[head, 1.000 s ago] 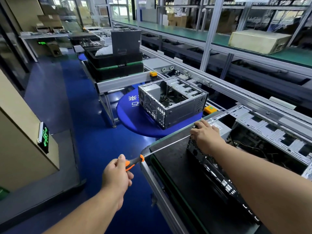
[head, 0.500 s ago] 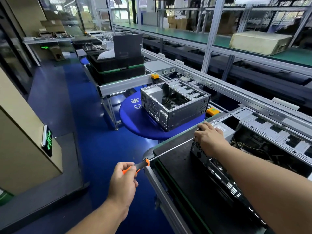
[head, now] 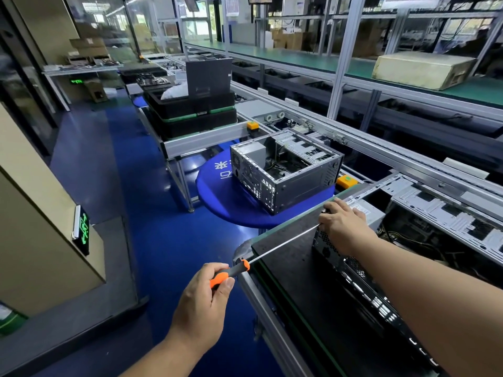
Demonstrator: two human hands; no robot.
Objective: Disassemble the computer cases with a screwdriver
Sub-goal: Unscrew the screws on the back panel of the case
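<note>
Left hand (head: 202,297) around screwdriver (head: 275,247) (fingers curled)

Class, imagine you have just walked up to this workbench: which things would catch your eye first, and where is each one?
First the long screwdriver with its orange and black handle, gripped by the left hand at bottom centre, its shaft running to the rear corner of the near computer case, where the right hand rests. Behind them, a second opened case sits on a round blue table.

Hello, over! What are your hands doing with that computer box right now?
Left hand grips screwdriver handle. Right hand rests on near computer case, covering the screwdriver's tip. Nothing blocking the shaft.
</note>
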